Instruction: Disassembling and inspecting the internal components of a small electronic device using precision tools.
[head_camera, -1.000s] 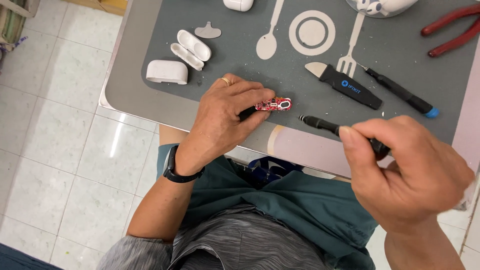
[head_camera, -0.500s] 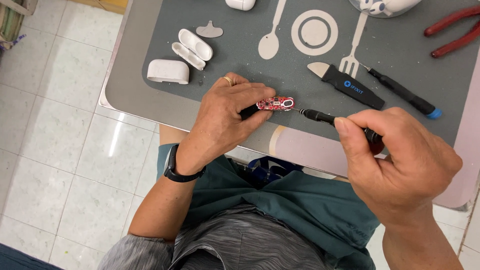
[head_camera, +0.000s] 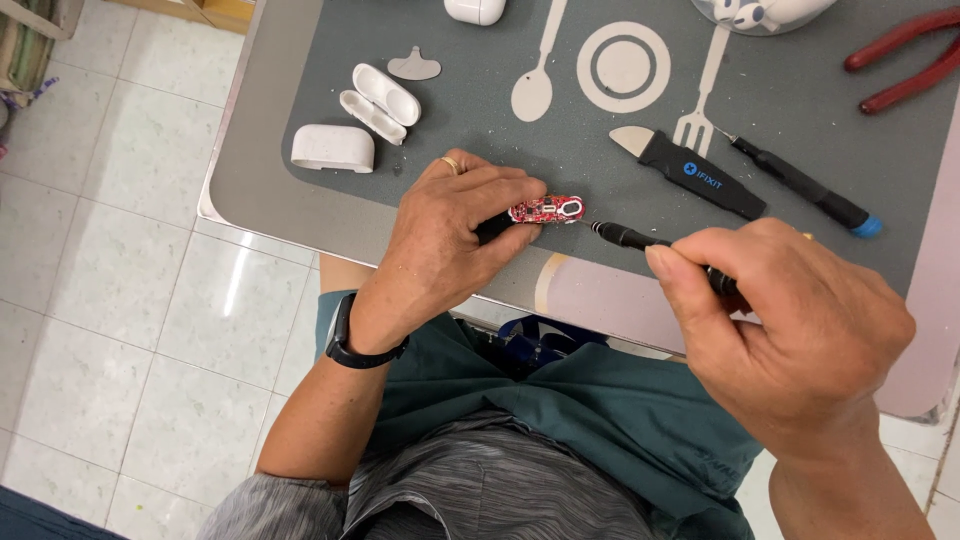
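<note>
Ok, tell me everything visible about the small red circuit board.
The small red circuit board is narrow and elongated, dotted with tiny pale components, with a white oval part at its right end. It lies level just above the grey mat, pinched at its left end by the left hand. The black screwdriver tip points at its right end.

the left hand (head_camera: 450, 235) pinches a small red circuit board (head_camera: 546, 209) over the grey mat (head_camera: 480, 150). the right hand (head_camera: 790, 320) holds a thin black screwdriver (head_camera: 640, 240), its tip just beside the board's right end. on the mat lie 3 white case parts (head_camera: 355, 115), a black pry tool (head_camera: 695, 172) and red pliers (head_camera: 905, 60).
</note>
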